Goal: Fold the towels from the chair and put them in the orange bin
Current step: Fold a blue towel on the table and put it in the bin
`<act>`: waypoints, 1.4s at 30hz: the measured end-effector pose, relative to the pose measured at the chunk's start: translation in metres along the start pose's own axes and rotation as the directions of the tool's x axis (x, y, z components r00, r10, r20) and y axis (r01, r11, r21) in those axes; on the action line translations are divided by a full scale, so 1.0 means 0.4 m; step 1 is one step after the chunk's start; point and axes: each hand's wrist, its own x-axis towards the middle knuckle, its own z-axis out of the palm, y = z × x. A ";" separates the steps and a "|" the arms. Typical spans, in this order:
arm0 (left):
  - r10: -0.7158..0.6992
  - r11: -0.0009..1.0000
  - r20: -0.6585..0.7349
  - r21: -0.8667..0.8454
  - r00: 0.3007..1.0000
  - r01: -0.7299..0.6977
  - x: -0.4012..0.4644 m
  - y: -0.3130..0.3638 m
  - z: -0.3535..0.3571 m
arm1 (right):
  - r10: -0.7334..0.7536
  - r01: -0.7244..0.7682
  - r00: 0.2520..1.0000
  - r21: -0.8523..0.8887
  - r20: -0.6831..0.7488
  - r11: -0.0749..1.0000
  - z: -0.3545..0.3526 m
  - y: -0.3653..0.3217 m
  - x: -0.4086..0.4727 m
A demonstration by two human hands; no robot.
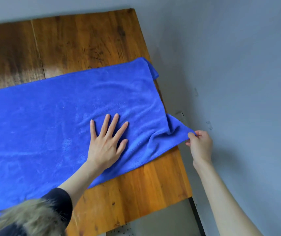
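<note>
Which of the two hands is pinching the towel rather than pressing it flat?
The right hand, off the table's right edge, pinches the blue towel's near corner. The left hand lies flat on it, fingers spread.

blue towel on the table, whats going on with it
A person is laying out a blue towel on a wooden table. The left hand presses flat on the cloth with fingers spread, while the right hand pinches the towel's near right corner, held just past the table's edge. The towel lies spread out with some wrinkles near that corner. No bin or chair is in view.
</note>
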 end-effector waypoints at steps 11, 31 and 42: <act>-0.014 0.999 0.049 -0.035 0.999 0.015 0.002 0.000 -0.012 | 0.147 -0.167 0.985 0.302 0.088 0.939 -0.054 0.030 -0.054; -0.394 0.255 0.437 -0.794 0.809 0.553 -0.018 0.091 -0.102 | -0.396 0.454 0.872 -0.169 0.288 0.875 0.112 -0.159 -0.041; -0.412 0.191 0.448 -0.809 0.793 0.556 -0.028 0.088 -0.094 | -0.058 0.082 0.958 -0.076 0.280 0.994 0.300 -0.330 0.166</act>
